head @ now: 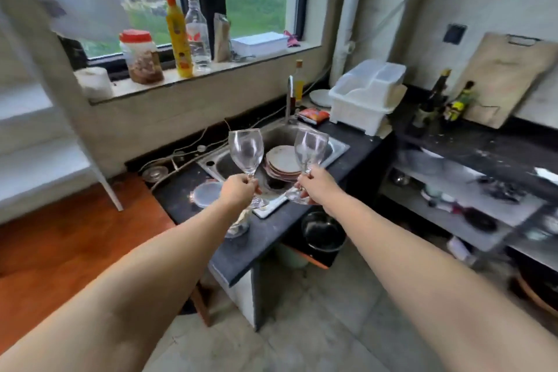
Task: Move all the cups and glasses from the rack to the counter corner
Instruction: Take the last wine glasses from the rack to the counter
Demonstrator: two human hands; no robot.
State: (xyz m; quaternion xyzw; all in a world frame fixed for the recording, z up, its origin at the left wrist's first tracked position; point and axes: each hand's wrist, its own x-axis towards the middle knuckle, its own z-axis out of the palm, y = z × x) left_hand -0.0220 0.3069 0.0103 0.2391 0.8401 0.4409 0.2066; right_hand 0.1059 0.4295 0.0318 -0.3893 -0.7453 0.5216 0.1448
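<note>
My left hand [238,189] grips the stem of a clear wine glass [246,149], held upright above the dark counter [241,248]. My right hand [317,187] grips the stem of a second clear wine glass [310,146], also upright, over the sink's front edge. Both glasses are held side by side in the air, a short way apart. The white plastic dish rack [362,100] stands on the counter at the back right, beyond the sink. Another clear glass object [240,225] sits on the counter just below my left wrist, partly hidden.
The steel sink [338,145] holds a stack of dirty plates [282,163]. A clear plastic lid [206,193] and a small glass dish [155,173] lie on the counter at left. Bottles and a jar line the windowsill. A cutting board [507,78] leans at far right.
</note>
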